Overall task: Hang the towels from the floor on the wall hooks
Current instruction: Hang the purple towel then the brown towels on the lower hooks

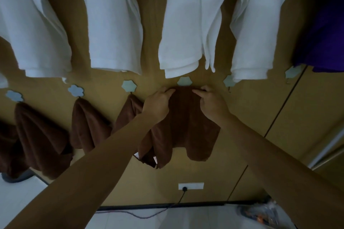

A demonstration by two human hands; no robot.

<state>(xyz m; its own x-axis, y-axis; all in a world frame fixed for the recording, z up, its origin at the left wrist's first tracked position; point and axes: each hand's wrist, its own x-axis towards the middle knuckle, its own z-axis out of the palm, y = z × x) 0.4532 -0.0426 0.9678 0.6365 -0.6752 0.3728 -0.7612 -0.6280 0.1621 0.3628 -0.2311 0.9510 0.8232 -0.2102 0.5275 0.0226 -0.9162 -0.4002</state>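
Firstly, we found the brown towel [186, 122] spread against the wooden wall [251, 126], its bunched top edge directly beneath a pale flower-shaped hook [184, 81]; the prong of that hook was hidden by the cloth, and we could not tell whether the towel had caught on it. The left hand [158, 104] gripped the upper left of the towel, its fingers [168, 92] curled over the top edge; the right hand [210, 104] gripped the upper right in like manner, its fingers bent and pinching the fold; the two hands stood near one another with the gathered cloth between them. The rest of the towel hung down behind both wrists in uneven folds.

Left of this we noted the hung brown towels [89, 124], each suspended from its own flower-shaped plate; the nearest of them lay just beside the left wrist. A row of white towels [111, 24] hung higher on the same wall; a purple cloth [323, 24] occupied the upper right corner. Right of the hook in use we recorded two further hooks [229, 81], their metal prongs visible. Low on the wall sat a white socket [190, 186]; a dark cable [178, 201] was plugged into it and ran down to the pale floor [18, 201].
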